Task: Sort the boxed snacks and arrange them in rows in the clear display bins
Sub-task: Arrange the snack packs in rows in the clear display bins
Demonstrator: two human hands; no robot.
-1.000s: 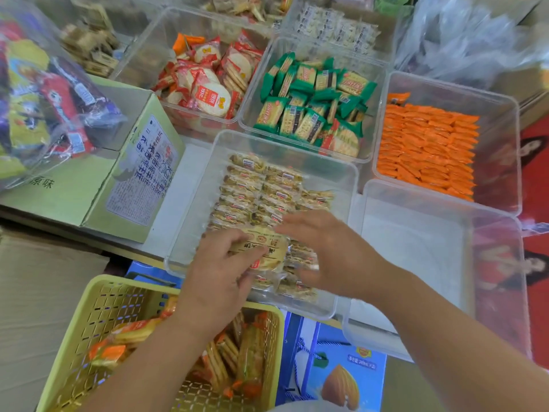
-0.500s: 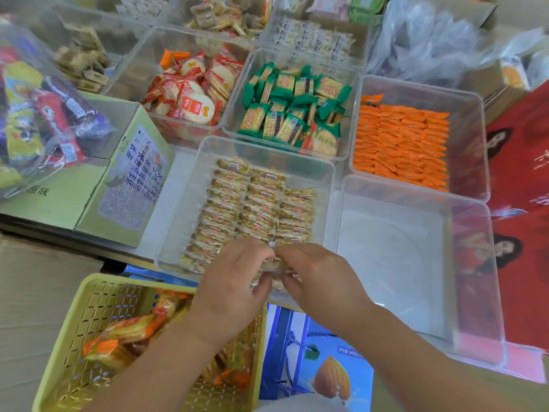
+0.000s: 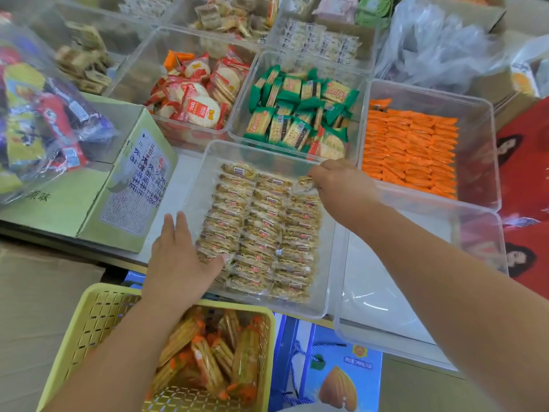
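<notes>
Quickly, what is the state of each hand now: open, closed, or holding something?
Left hand: open, fingers straight, touching the rows of packs.
Right hand: pinching one pack at the far end.

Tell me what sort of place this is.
Probably a shop's stocking area: clear plastic display bins of wrapped snacks, an opened green cardboard carton, a yellow perforated plastic basket of packets.

Worktop: white, smooth worktop (image 3: 184, 179) running across the middle of the view.
Left foreground: flat brown cardboard (image 3: 38, 307) lying below the worktop's near edge.
Right edge: red printed sheet (image 3: 531, 129) with pictured figures.
Light: bright and even, shadows faint.
</notes>
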